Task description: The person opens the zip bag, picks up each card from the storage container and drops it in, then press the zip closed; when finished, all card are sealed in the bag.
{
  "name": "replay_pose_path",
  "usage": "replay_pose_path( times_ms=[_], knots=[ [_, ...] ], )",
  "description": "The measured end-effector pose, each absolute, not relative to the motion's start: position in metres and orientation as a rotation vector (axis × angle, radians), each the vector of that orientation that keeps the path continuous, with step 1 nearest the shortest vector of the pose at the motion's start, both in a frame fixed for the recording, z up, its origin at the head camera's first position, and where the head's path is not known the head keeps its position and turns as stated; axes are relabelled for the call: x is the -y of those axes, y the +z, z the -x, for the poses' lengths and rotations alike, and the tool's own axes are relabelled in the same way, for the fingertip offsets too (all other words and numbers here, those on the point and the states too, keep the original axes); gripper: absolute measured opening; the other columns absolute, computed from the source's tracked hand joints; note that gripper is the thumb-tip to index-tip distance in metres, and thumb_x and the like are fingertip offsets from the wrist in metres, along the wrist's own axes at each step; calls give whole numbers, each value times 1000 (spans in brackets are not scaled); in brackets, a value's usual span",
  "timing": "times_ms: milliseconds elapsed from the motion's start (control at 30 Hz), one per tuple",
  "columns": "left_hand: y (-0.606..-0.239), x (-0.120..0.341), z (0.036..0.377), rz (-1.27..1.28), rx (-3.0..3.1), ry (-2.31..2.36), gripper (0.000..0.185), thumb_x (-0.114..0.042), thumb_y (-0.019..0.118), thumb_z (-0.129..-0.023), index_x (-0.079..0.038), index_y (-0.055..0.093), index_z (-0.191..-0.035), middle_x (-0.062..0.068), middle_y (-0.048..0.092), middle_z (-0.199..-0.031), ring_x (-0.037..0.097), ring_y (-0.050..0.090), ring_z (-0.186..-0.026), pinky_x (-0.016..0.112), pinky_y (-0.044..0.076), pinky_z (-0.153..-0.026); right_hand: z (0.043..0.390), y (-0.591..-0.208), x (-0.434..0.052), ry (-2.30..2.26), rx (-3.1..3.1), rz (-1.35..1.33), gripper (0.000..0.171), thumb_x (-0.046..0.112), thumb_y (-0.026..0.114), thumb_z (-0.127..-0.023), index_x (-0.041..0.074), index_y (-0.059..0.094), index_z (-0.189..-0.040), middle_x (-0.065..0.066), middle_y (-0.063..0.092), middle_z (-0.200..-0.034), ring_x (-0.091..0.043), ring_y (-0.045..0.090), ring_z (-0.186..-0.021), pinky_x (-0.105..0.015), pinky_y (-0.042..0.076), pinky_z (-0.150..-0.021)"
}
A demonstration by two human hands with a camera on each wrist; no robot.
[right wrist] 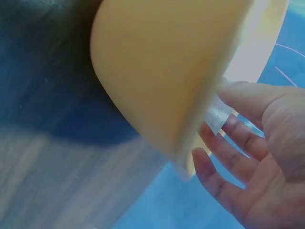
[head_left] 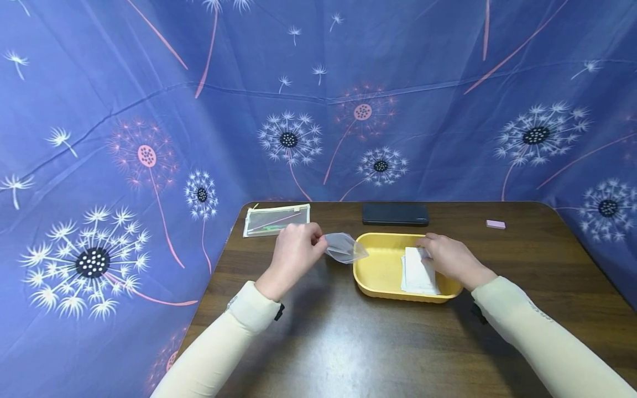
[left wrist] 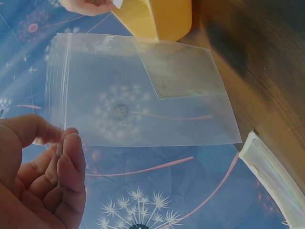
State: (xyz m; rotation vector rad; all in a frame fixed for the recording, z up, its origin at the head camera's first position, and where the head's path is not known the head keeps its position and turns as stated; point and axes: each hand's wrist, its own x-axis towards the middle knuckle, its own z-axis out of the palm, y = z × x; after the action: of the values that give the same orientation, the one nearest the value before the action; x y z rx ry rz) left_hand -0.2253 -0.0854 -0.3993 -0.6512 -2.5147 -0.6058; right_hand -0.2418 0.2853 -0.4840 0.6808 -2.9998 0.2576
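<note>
My left hand (head_left: 318,240) pinches one edge of a clear zip bag (head_left: 345,247) and holds it in the air just left of a yellow tray (head_left: 370,286). In the left wrist view the thumb and fingertips (left wrist: 71,143) grip the zip-strip end of the bag (left wrist: 143,90), which looks empty. My right hand (head_left: 429,247) is inside the tray at the far end of a white stack of sheets (head_left: 419,273). In the right wrist view its thumb and fingers (right wrist: 238,138) hold a thin pale sheet (right wrist: 217,114) behind the tray's wall (right wrist: 162,71).
A dark wooden table (head_left: 348,342) stands against blue dandelion-print cloth. Along its far edge lie a flat clear pouch (head_left: 276,219), a black phone (head_left: 395,214) and a small pink eraser (head_left: 495,224). The pouch's edge (left wrist: 274,171) shows in the left wrist view.
</note>
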Motion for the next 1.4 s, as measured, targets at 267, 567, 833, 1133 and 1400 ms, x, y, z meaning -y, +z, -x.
replay_pose_path(
  times_ms=[267, 567, 833, 1133, 1400],
  knots=[
    [-397, 84, 225, 650, 2514, -583, 15, -6, 71, -78, -17, 69, -68, -11, 56, -56, 9, 50, -50, 32, 41, -49, 238, -467, -289, 270, 2881, -736, 17, 2, 82, -86, 5, 77, -102, -6, 70, -93, -22, 68, -77, -43, 57, -65],
    [-397, 85, 225, 640, 2523, -594, 16, -5, 70, -79, -17, 69, -68, -11, 55, -56, 9, 50, -50, 31, 41, -49, 230, -444, -281, 355, 2955, -744, 5, 12, 79, -90, 15, 75, -89, 5, 67, -85, -9, 54, -68, -35, 48, -60],
    [-398, 84, 225, 647, 2520, -598, 16, -7, 71, -80, -17, 69, -68, -11, 54, -55, 9, 48, -49, 31, 40, -49, 221, -427, -268, 405, 2838, -748, 5, 13, 78, -90, 17, 75, -91, 6, 67, -87, -11, 57, -71, -38, 50, -63],
    [-397, 83, 224, 652, 2518, -601, 15, -6, 71, -81, -17, 69, -69, -11, 54, -55, 9, 48, -49, 30, 39, -48, 210, -399, -247, 537, 2487, -772, 8, 10, 72, -90, 17, 74, -91, 10, 65, -87, -8, 58, -75, -36, 51, -64],
    [-396, 83, 224, 638, 2524, -596, 15, -8, 71, -81, -17, 68, -69, -11, 54, -55, 9, 47, -49, 30, 39, -48, 202, -372, -218, 662, 2209, -891, 5, 13, 68, -90, 18, 69, -89, 12, 64, -87, -5, 56, -79, -23, 45, -71]
  ],
)
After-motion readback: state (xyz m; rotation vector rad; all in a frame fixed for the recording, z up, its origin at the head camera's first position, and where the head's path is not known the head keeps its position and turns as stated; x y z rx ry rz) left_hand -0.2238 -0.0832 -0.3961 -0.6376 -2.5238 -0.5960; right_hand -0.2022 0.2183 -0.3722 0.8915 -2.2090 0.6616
